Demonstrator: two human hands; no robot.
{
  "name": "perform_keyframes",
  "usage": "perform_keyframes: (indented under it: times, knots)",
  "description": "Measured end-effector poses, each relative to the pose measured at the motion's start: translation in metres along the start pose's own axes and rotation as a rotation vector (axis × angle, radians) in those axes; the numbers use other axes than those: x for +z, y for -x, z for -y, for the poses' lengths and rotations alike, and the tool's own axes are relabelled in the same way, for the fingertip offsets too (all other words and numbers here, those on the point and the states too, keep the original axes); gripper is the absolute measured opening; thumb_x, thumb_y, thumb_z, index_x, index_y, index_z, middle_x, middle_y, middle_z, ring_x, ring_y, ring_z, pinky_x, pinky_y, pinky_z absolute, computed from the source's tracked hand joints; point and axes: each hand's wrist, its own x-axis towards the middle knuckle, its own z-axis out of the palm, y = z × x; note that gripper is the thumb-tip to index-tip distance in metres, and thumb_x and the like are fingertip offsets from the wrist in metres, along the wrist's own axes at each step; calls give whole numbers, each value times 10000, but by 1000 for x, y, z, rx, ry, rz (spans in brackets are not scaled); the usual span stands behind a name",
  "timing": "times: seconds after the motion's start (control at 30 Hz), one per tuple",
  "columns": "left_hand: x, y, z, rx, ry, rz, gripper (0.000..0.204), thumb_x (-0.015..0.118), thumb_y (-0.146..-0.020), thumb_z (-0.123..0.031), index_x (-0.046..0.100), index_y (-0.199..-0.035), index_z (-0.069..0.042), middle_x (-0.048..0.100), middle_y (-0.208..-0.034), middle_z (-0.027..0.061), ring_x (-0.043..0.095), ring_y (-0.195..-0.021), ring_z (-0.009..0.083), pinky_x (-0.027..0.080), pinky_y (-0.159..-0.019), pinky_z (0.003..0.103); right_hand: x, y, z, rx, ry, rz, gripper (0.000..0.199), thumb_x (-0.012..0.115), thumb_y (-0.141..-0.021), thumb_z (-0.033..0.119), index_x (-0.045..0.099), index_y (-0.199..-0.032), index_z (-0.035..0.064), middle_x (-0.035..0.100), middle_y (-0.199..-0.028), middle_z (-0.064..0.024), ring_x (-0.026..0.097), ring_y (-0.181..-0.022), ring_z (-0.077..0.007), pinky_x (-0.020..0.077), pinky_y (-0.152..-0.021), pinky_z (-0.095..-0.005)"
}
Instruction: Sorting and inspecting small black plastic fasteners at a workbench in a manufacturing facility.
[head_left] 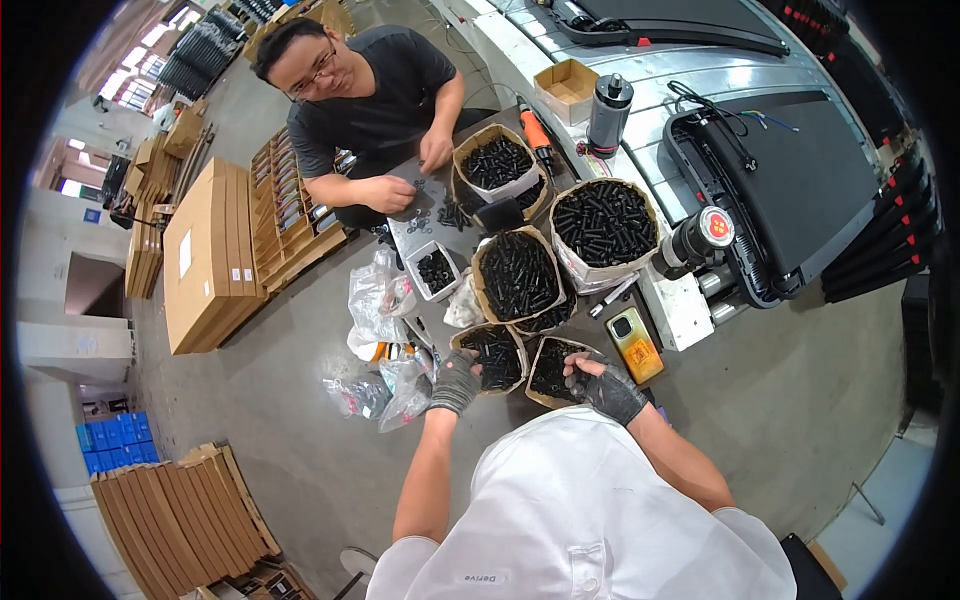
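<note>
Our hands are apart: the left hand (457,384) sits at the edge of the left box (523,352), which holds black bolts (495,348); the right hand (610,390) is over the right box (546,400). We can't tell whether either grips a piece. With the boxes side by side, a loose pinch could drop parts into the wrong one. The phone (637,350) lies just beside our right hand, so a swinging wrist might knock it. Farther off, a bump could spill the heaped big box (600,273). Beyond, a co-worker's hand (392,194) could scatter the loose bits (420,218).
</note>
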Motion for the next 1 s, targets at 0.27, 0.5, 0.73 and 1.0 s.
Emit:
perform_keyframes:
  times: [0.27,0.5,0.73,1.0]
  knots:
    - [39,-21,1,88,-112,74,438,639,-792,-128,589,-1227,-126,536,-1267,150,518,-1183,344,425,-997,432,6,6,-9,41,-56,114,293,553,-940,164,569,-1163,-25,615,-1076,-141,603,-1029,-230,517,-906,-357]
    - [50,-45,-21,205,-334,32,339,583,-767,-130,659,-1098,-126,572,-1198,191,556,-1090,347,483,-884,439,-4,5,-8,-4,-89,60,318,515,-963,194,553,-1203,-11,612,-1108,-137,590,-1060,-226,494,-944,-346]
    - [80,-37,-8,507,-711,128,248,478,-841,-197,654,-957,-66,655,-945,159,629,-884,313,490,-726,451,-29,1,-23,12,-140,-7,294,541,-952,202,571,-1155,-8,632,-1065,-142,632,-978,-244,524,-886,-358]
    - [74,-51,-1,680,-621,114,190,473,-826,-148,650,-788,-91,647,-862,151,630,-810,294,485,-662,425,-25,4,-20,-59,-101,-13,243,541,-930,154,598,-1103,-7,629,-1038,-147,629,-948,-258,549,-843,-374]
